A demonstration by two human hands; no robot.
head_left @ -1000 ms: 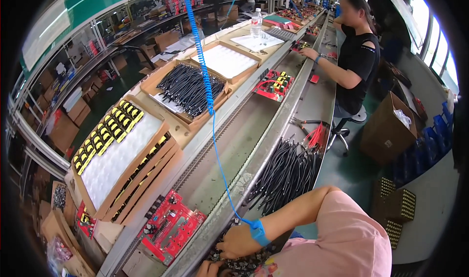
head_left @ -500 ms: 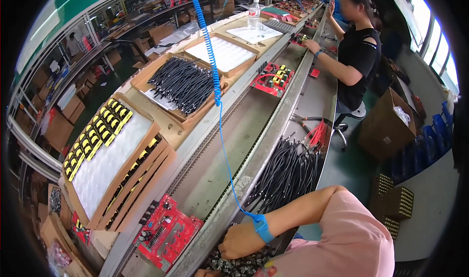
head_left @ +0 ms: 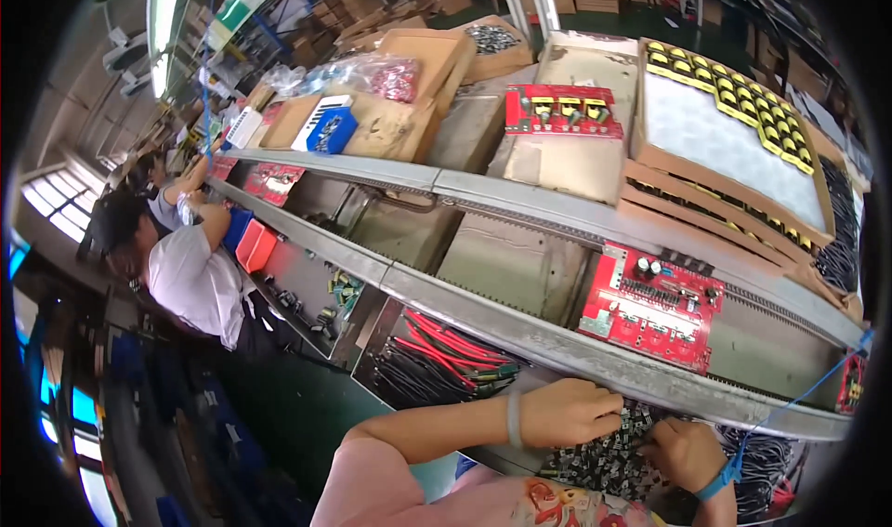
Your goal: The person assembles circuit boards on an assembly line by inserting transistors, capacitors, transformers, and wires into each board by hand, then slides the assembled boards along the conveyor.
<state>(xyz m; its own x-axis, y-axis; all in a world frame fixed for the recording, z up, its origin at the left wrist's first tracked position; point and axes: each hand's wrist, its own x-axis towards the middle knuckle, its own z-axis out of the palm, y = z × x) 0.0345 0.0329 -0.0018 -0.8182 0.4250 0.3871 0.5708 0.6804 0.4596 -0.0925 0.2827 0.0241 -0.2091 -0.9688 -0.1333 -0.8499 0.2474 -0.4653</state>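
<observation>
My left hand [head_left: 569, 414], with a grey band on its wrist, hovers over the left side of a heap of small black-and-silver parts [head_left: 604, 465]. Its fingers are curled together, and what they hold, if anything, is hidden. At the heap's right side is my right hand [head_left: 686, 454], wearing a blue wrist strap [head_left: 723, 479] with a blue cord. Its fingers are bent down at the parts and closed; anything in them is too small to name. Beyond both hands, a red circuit board [head_left: 650, 309] carrying capacitors and other components lies on the conveyor track.
Red and black wires [head_left: 446, 350] lie left of my hands, black cables [head_left: 757, 453] to the right. A metal rail [head_left: 520, 341] runs between me and the track. Across it stand stacked cartons [head_left: 734, 155] of yellow-and-black parts and another red board [head_left: 564, 111]. Co-workers sit at the left.
The view has swung left along the line. My left hand and forearm have come fully into view, and different co-workers show. My right hand remains at the heap.
</observation>
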